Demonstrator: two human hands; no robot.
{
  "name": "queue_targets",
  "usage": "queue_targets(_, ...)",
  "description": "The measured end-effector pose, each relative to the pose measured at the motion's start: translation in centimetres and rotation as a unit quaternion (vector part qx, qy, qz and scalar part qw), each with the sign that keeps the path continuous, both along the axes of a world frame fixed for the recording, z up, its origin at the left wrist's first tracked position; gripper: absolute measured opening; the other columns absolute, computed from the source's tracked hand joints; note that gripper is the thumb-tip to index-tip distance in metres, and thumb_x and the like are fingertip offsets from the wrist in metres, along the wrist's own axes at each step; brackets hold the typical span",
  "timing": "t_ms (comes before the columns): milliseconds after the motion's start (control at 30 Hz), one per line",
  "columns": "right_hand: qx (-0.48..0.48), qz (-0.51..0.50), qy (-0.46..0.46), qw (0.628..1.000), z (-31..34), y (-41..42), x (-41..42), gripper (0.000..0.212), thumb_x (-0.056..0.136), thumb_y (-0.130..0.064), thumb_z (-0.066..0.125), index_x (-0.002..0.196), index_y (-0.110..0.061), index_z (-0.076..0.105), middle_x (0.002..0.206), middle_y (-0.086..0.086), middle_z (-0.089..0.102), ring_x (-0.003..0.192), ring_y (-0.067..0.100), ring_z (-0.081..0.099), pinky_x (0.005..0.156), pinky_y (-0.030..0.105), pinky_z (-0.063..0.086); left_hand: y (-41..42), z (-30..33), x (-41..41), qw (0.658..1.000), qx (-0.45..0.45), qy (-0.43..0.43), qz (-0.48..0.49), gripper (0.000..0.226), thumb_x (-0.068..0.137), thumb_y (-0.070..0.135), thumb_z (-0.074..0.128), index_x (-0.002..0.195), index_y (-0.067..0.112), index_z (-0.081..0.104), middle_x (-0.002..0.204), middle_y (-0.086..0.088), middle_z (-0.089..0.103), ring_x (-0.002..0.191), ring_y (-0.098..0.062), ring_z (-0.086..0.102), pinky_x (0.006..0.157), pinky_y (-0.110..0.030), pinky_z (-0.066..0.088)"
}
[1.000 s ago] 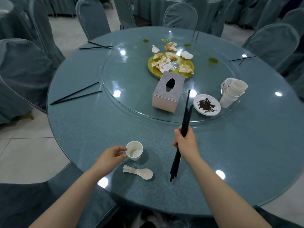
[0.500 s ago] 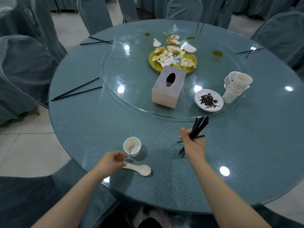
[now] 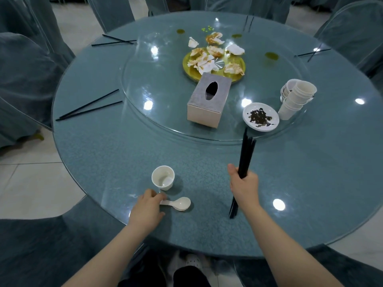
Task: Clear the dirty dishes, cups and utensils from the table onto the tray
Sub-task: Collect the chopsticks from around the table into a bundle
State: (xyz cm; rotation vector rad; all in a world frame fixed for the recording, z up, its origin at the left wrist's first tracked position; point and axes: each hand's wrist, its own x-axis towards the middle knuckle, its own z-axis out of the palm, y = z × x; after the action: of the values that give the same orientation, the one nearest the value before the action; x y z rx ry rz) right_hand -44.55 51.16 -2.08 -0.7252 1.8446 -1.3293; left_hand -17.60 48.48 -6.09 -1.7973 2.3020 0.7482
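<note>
My right hand (image 3: 244, 187) grips a bundle of black chopsticks (image 3: 244, 156) upright over the near table edge. My left hand (image 3: 148, 208) pinches the handle of a white spoon (image 3: 179, 203) lying on the table. Just beyond it stands a small white cup (image 3: 163, 177). On the glass turntable (image 3: 161, 96) sit a white saucer with dark scraps (image 3: 260, 116), a stack of white cups (image 3: 296, 98) and a gold plate with crumpled napkins (image 3: 213, 63). More chopstick pairs lie at the left (image 3: 89, 107), far left (image 3: 116, 41) and far right (image 3: 314, 52).
A grey tissue box (image 3: 208, 100) stands on the turntable in front of the gold plate. Oil spots (image 3: 271, 55) mark the glass at the back. Covered chairs (image 3: 27, 75) ring the round table (image 3: 310, 172). No tray is in view.
My right hand has raised the chopstick bundle from a low tilt to upright. My left hand has closed its fingers on the spoon's handle.
</note>
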Motion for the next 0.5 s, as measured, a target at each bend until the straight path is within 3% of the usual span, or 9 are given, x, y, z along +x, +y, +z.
queue_targets(100,0.019,0.020,0.022,0.999,-0.3,0.5,0.2,0.045,0.088,-0.034,0.064,0.061,-0.017,0.033,0.051,0.001,0.033,0.050,0.016,0.032,0.049,0.031,0.026,0.3,-0.3,-0.6,0.997,-0.056,-0.057,-0.013,0.030,0.088,0.031,0.059,0.118,0.027,0.055,0.113,0.001,0.047,0.104,-0.021,0.049,0.075,-0.030,0.043)
queue_targets(200,0.032,0.024,0.042,0.998,-0.5,1.0,0.5,0.047,0.088,-0.033,0.065,0.058,-0.019,0.033,0.048,-0.003,0.034,0.046,0.014,0.032,0.047,0.028,0.026,0.2,-0.6,-0.8,0.993,-0.074,-0.080,-0.036,0.019,0.092,0.034,0.053,0.106,0.023,0.058,0.109,0.001,0.054,0.103,-0.022,0.051,0.073,-0.031,0.040)
queue_targets(367,0.096,0.049,0.074,0.991,-0.5,0.7,1.3,0.043,0.087,-0.035,0.066,0.059,-0.018,0.037,0.050,-0.001,0.037,0.046,0.015,0.035,0.049,0.029,0.028,-0.5,0.0,0.7,0.998,-0.030,-0.046,0.001,0.009,0.088,0.030,0.058,0.092,0.026,0.065,0.101,0.002,0.064,0.100,-0.021,0.057,0.074,-0.031,0.042)
queue_targets(500,0.146,0.083,0.089,0.982,-0.4,-0.6,3.1,0.033,0.088,-0.032,0.065,0.061,-0.014,0.059,0.036,-0.010,0.041,0.034,0.005,0.036,0.042,0.022,0.029,-1.1,1.3,3.5,0.997,0.029,0.010,0.067,0.015,0.084,0.030,0.063,0.072,0.030,0.055,0.090,0.001,0.065,0.088,-0.022,0.061,0.070,-0.030,0.046)
